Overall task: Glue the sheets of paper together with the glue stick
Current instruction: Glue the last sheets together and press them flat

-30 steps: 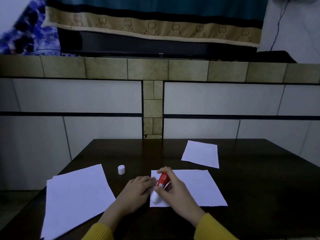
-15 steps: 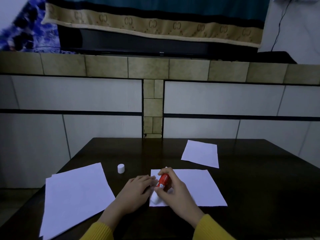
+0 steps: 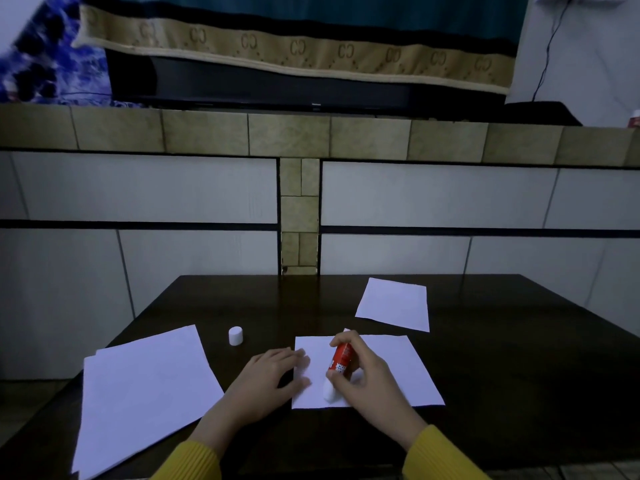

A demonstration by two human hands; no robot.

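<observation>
A red glue stick (image 3: 341, 358) is gripped in my right hand (image 3: 367, 377), tilted with its white end down on the near left part of a white sheet (image 3: 394, 368) in the middle of the dark table. My left hand (image 3: 268, 382) lies flat with straight fingers pressing the left edge of that sheet. The stick's white cap (image 3: 235, 336) stands on the table to the left, apart from both hands.
A stack of larger white sheets (image 3: 142, 393) lies at the near left of the dark table (image 3: 519, 358). A smaller sheet (image 3: 394, 304) lies further back on the right. A tiled wall rises behind the table's far edge.
My left hand has slid a little left, away from the glue stick, to the sheet's edge. The glue stick stays near the same spot on the sheet.
</observation>
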